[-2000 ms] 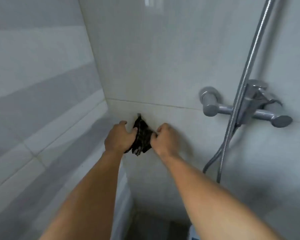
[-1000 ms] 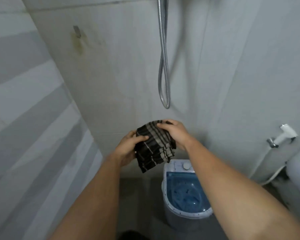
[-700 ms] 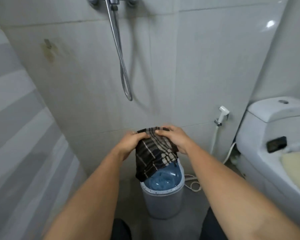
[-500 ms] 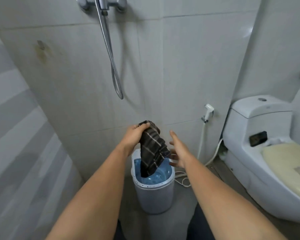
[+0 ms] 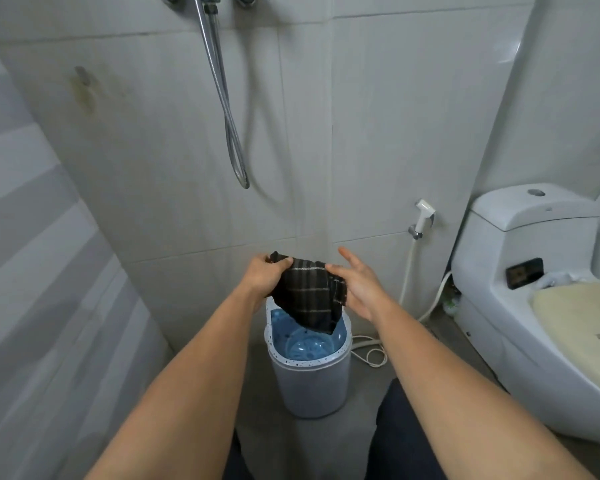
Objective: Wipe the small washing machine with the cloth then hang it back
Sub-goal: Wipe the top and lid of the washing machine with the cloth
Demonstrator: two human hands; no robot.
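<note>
Above the small washing machine [image 5: 309, 368], which stands on the floor against the tiled wall with its blue tub showing, the person holds the cloth [image 5: 307, 296] at about chest reach, its lower corner hanging in front of the tub's rim. The step in hand looks like readying the cloth for wiping, and it would go best if the dark checked fabric is gathered into a flat pad in one palm, so that a broad face meets the rim and lid, not a loose tail that could drop into the tub. The left hand [image 5: 262, 277] is closed on the cloth's upper left corner, fingers curled round the bunched edge. The right hand [image 5: 355, 289] is mostly open, fingers spread and pointing up and away, its thumb side touching the cloth's right edge; whether it truly pinches the fabric cannot be told. Both forearms reach forward and slightly inward, meeting over the machine.
</note>
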